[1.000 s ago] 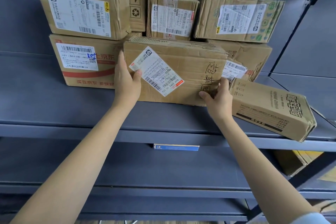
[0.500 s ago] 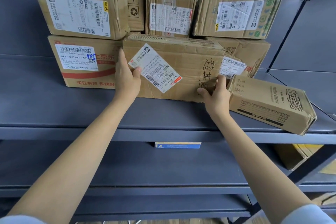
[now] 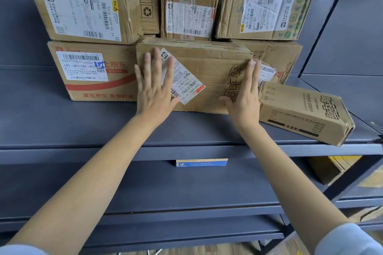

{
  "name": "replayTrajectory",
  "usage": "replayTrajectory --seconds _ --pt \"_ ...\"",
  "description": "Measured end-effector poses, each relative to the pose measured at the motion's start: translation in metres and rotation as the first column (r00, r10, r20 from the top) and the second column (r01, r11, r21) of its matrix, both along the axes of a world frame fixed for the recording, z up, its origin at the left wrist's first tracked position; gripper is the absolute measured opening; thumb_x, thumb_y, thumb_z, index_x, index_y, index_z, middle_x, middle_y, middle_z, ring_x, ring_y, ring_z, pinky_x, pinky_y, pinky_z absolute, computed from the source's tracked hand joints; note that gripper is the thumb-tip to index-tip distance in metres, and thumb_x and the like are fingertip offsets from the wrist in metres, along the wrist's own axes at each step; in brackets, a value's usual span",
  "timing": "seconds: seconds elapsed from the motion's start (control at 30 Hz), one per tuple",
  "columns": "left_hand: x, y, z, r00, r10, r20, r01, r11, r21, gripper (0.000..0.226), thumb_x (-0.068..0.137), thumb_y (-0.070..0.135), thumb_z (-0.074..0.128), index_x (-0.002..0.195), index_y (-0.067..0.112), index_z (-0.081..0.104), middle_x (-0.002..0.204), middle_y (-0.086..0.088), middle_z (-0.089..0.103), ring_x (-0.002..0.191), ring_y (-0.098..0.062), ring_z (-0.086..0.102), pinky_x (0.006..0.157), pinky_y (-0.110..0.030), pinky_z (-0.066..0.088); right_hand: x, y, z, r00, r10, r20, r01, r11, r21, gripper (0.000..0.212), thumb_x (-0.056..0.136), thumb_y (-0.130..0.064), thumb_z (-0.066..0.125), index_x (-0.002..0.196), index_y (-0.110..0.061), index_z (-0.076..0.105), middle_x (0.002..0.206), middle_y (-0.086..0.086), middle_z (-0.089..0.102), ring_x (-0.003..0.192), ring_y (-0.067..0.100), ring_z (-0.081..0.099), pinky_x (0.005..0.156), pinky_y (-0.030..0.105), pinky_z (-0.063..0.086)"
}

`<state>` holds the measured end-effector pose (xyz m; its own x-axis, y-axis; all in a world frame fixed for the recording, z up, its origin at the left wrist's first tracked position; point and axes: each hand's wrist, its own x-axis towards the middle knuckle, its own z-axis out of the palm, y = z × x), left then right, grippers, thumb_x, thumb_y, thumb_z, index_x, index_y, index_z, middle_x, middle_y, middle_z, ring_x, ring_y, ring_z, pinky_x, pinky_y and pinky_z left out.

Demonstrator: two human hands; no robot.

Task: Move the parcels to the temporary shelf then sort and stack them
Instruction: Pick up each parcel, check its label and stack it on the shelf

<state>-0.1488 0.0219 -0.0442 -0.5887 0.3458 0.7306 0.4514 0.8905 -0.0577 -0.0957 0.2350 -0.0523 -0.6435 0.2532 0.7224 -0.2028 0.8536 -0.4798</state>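
A worn cardboard parcel point(image 3: 209, 72) with a tilted white label and black handwriting stands on the grey metal shelf point(image 3: 83, 130), in front of a stack of boxes. My left hand point(image 3: 154, 87) lies flat on its front face near the left edge, fingers straight and spread. Flat against the right part of that face is my right hand point(image 3: 245, 93), fingers straight, over the handwriting. A small printed carton point(image 3: 304, 112) lies tilted just to the right of this hand, at the shelf's front edge.
A red-printed box point(image 3: 93, 72) sits left of the parcel with a labelled box point(image 3: 83, 14) on top. Two labelled parcels point(image 3: 188, 12) point(image 3: 263, 14) rest behind and above. A lower shelf point(image 3: 145, 184) holds a blue-white box point(image 3: 201, 162) and a carton point(image 3: 325, 170) at the right.
Both hands have moved from gripping the parcel's side edges to lying flat on its front face. The parcel sits a little further back against the stack.
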Motion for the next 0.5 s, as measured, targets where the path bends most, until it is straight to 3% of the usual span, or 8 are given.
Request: replayTrajectory --seconds 0.2,0.37,0.5 --pt "-0.007 -0.003 -0.003 1.0 0.011 0.009 -0.011 1.0 -0.02 0.115 0.067 0.045 0.079 0.147 0.011 0.004 0.151 -0.032 0.011 0.139 -0.05 0.01 0.111 -0.062 0.01 -0.008 0.002 -0.005 1.0 -0.009 0.01 0.009 1.0 0.03 0.111 0.071 -0.005 0.076 0.148 -0.013 -0.004 0.159 0.013 0.004 0.146 0.028 0.016 0.104 0.047 0.041" --pt "-0.001 0.0 -0.001 0.999 -0.001 0.042 0.001 1.0 0.003 0.113 0.07 0.043 0.077 0.146 0.013 0.0 0.152 -0.031 0.007 0.14 -0.049 0.006 0.111 -0.059 0.003 -0.004 0.003 -0.001 0.999 -0.026 0.047 0.024 0.999 0.045 0.111 0.072 -0.01 0.079 0.15 -0.009 0.0 0.159 0.018 0.001 0.146 0.033 0.013 0.105 0.049 0.039" --pt "0.01 0.004 -0.001 0.998 -0.064 0.002 0.064 0.996 0.063 0.104 0.071 0.033 0.076 0.146 0.005 0.01 0.15 -0.035 0.011 0.139 -0.05 0.01 0.109 -0.062 0.009 0.013 0.011 0.0 1.0 -0.01 0.01 0.01 1.0 0.019 0.107 0.073 -0.016 0.08 0.151 -0.009 0.006 0.158 0.021 0.001 0.146 0.032 0.007 0.104 0.049 0.041"
